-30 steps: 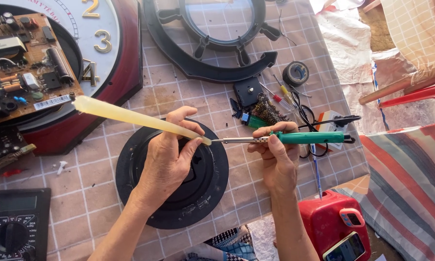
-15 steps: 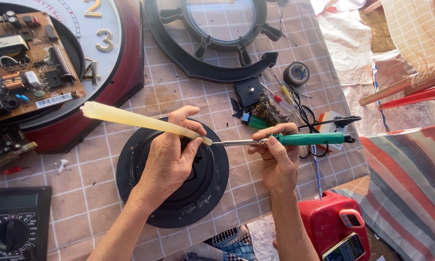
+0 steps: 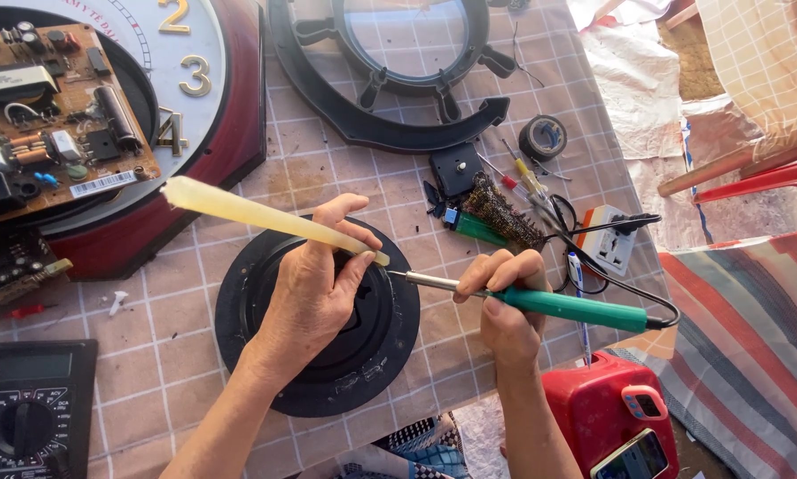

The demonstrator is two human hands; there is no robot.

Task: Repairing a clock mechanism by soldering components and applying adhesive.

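Pale yellow glue stick (image 3: 265, 217) slants over a black round disc (image 3: 328, 372). Green handle on the soldering iron (image 3: 576, 310), silver at its shaft. Tabletop (image 3: 177, 310) wears a pinkish-tan cloth with a white grid. The clock (image 3: 203, 98) shows a white face, gold numerals, dark red rim. Brown circuit board (image 3: 62, 124), black multimeter (image 3: 26, 408), bright red box (image 3: 602, 408), and red, grey and blue striped fabric (image 3: 753, 355).

Both forearms come up bare from the bottom edge, no sleeves showing. The left hand (image 3: 314, 293) and right hand (image 3: 505, 306) wear no gloves, rings or watch; short, plain fingernails show on the fingers.
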